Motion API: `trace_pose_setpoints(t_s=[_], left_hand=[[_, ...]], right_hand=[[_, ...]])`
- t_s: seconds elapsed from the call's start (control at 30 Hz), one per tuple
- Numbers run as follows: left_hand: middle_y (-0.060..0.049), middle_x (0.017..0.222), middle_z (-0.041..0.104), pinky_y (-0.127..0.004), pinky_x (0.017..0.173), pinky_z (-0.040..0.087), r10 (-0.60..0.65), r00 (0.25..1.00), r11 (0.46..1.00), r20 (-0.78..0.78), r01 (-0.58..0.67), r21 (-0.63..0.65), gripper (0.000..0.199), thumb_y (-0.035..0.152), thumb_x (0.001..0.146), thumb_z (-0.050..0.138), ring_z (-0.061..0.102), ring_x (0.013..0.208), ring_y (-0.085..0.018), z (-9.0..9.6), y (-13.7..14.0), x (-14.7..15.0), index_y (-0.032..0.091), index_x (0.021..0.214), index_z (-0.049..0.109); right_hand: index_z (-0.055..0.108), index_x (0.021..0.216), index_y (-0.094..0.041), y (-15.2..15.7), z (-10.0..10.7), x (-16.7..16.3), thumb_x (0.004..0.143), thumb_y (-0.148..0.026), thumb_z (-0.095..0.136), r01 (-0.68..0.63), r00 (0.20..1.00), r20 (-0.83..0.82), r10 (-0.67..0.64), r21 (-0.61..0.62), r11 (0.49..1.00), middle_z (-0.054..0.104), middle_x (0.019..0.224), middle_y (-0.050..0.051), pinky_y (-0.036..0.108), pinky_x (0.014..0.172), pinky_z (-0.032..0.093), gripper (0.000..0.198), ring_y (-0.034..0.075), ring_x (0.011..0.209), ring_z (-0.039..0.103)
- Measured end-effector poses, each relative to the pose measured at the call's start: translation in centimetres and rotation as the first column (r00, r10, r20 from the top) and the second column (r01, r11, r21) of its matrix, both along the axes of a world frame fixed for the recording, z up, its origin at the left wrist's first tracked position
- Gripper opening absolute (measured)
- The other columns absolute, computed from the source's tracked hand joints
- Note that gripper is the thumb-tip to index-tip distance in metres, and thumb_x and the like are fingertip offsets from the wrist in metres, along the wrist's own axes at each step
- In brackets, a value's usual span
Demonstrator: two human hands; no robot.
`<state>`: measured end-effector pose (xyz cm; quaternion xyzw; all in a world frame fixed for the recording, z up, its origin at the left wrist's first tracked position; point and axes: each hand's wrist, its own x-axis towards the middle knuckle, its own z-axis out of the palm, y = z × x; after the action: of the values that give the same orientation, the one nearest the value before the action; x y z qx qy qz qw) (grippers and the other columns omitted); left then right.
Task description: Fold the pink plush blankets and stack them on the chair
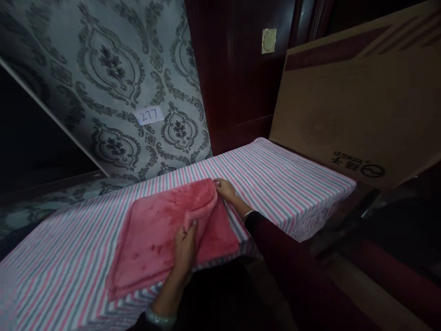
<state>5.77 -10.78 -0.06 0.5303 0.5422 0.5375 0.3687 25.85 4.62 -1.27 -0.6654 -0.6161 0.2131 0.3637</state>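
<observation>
A pink plush cloth (151, 234), folded into layers, lies on a table covered with a striped cloth (275, 179). My left hand (185, 246) pinches the top layer near its right side, thumb on top, and a fold is raised there. At the far right corner of the plush cloth, my right hand (225, 189) has its fingers closed on the edge. Between the hands the upper layer is lifted and slanted, and a lower pink layer (220, 230) shows beneath it. The fingertips under the cloth are hidden.
A large cardboard box (354, 101) stands at the right behind the table. Patterned wallpaper (117, 69) with a paper label (149, 115) reading 277 and a dark red wooden panel (237, 78) rise behind. A dark screen-like panel (34, 128) is at the left.
</observation>
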Motion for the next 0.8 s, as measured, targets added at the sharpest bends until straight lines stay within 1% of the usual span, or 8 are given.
trace_pose_setpoints(t_s=[0.13,0.23,0.3,0.37,0.43,0.5,0.6,0.8], left_hand=[[0.004,0.064,0.056,-0.028,0.064,0.049,0.078,0.934,0.990,0.350,-0.030,-0.141,0.047,0.059,0.066,0.081,0.055,0.063,-0.016,0.4,-0.5,-0.1,0.018,0.082,0.065],[0.002,0.068,0.060,-0.029,0.066,0.050,0.057,0.934,0.989,0.353,-0.006,-0.145,0.045,0.059,0.067,0.080,0.058,0.067,-0.018,0.4,-0.9,0.1,0.018,0.081,0.067],[-0.002,0.075,0.066,-0.035,0.074,0.054,-0.019,0.986,0.998,0.165,0.028,-0.053,0.034,0.052,0.073,0.075,0.063,0.077,-0.023,-0.1,-1.0,0.2,0.019,0.081,0.070],[-0.007,0.094,0.073,-0.044,0.090,0.054,-0.137,0.973,0.980,-0.183,0.160,0.117,0.023,0.037,0.075,0.071,0.066,0.096,-0.029,-1.0,-1.3,0.3,0.021,0.092,0.076],[-0.010,0.119,0.073,-0.052,0.101,0.049,-0.166,0.807,0.914,-0.567,0.342,0.218,0.042,0.021,0.072,0.067,0.062,0.112,-0.033,-1.9,-1.6,0.6,0.025,0.114,0.076],[-0.012,0.135,0.067,-0.055,0.101,0.048,-0.093,0.588,0.868,-0.804,0.443,0.224,0.061,0.011,0.072,0.063,0.059,0.118,-0.035,-2.6,-2.2,1.0,0.026,0.130,0.069],[-0.013,0.141,0.063,-0.054,0.099,0.049,-0.016,0.421,0.849,-0.907,0.485,0.210,0.065,0.010,0.077,0.061,0.057,0.121,-0.035,-2.8,-3.3,1.1,0.023,0.140,0.061],[-0.016,0.160,0.044,-0.055,0.110,0.040,-0.116,0.321,0.822,-0.940,0.562,0.091,0.069,0.027,0.086,0.064,0.047,0.137,-0.037,-2.1,-5.0,0.1,0.020,0.153,0.046]], right_hand=[[0.071,0.126,-0.023,0.8,0.2,-0.1,0.097,-0.025,0.049,-0.007,1.000,0.019,0.007,-0.013,1.000,0.075,0.122,0.008,0.030,0.089,0.050,0.037,0.024,0.112,0.068],[0.073,0.119,-0.024,1.2,0.4,-0.4,0.095,-0.023,0.051,-0.028,0.999,0.017,0.028,0.004,1.000,0.076,0.118,0.007,0.028,0.086,0.049,0.032,0.023,0.107,0.068],[0.073,0.113,-0.023,1.4,0.4,-0.6,0.094,-0.023,0.053,-0.042,0.999,0.010,0.042,0.023,0.999,0.077,0.114,0.006,0.026,0.084,0.048,0.028,0.021,0.102,0.069],[0.074,0.110,-0.022,1.7,0.3,-0.8,0.094,-0.023,0.053,-0.037,0.999,0.003,0.037,0.037,0.999,0.077,0.113,0.006,0.025,0.084,0.048,0.026,0.020,0.100,0.068],[0.074,0.107,-0.021,2.0,0.2,-0.9,0.094,-0.020,0.051,-0.018,1.000,-0.002,0.018,0.039,0.999,0.077,0.112,0.007,0.026,0.086,0.048,0.026,0.020,0.099,0.068],[0.074,0.106,-0.021,2.2,0.1,-0.8,0.093,-0.018,0.051,-0.005,1.000,-0.013,0.005,0.035,0.999,0.077,0.113,0.008,0.027,0.089,0.048,0.027,0.020,0.100,0.068],[0.073,0.112,-0.018,1.8,0.1,-0.2,0.092,-0.018,0.049,-0.004,0.999,-0.051,0.005,0.026,1.000,0.076,0.115,0.010,0.028,0.090,0.050,0.031,0.021,0.102,0.069],[0.063,0.136,-0.018,-4.0,-2.0,1.0,0.097,-0.033,0.040,-0.072,0.987,-0.138,0.076,0.039,0.997,0.075,0.120,0.011,0.039,0.096,0.055,0.047,0.023,0.108,0.071]])
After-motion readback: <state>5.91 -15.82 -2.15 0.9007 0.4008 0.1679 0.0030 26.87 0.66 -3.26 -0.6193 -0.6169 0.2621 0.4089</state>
